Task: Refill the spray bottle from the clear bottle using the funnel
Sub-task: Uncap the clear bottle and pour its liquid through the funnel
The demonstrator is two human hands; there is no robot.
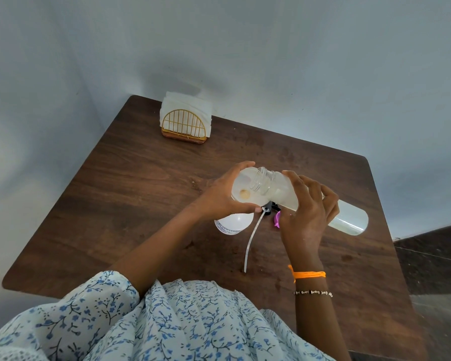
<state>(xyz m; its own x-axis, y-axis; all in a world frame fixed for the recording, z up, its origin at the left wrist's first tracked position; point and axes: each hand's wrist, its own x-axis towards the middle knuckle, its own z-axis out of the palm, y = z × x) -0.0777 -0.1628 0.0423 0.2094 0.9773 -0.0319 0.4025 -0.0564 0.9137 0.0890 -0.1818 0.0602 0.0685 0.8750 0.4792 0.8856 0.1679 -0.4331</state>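
Observation:
My right hand grips the clear bottle, which lies tilted nearly flat with its open mouth over the funnel. The translucent white funnel sits on top of the white spray bottle, and my left hand holds the funnel's rim. The spray bottle stands upright beneath the funnel, mostly hidden by it. The sprayer head, black with a pink trigger, lies on the table between my hands, its white dip tube pointing toward me.
A dark wooden table carries everything. A gold wire napkin holder with white napkins stands at the far left corner near the wall. The table's right edge drops to a dark floor.

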